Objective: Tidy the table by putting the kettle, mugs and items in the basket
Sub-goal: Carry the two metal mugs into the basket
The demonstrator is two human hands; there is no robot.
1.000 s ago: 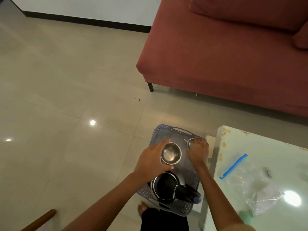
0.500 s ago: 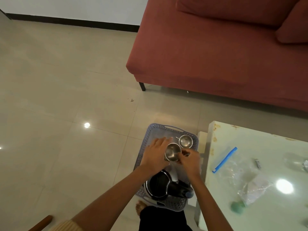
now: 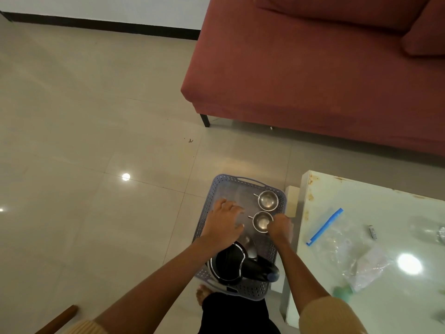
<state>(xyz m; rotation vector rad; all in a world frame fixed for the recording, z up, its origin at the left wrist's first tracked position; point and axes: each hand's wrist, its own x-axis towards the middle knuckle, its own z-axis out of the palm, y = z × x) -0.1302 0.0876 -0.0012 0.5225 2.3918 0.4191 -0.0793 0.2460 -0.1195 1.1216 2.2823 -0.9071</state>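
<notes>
mug — between left hand, right hand

This is a home living room. A dark red upholstered sofa with a loose cushion fills the view from 12 to 2 o'clock. It stands on pale glossy floor tiles that run to a white wall with a black skirting board at 11 o'clock. A low white coffee table sits at 4 o'clock. At 6 o'clock a plastic basket on the floor holds a black kettle and two steel mugs.
</notes>
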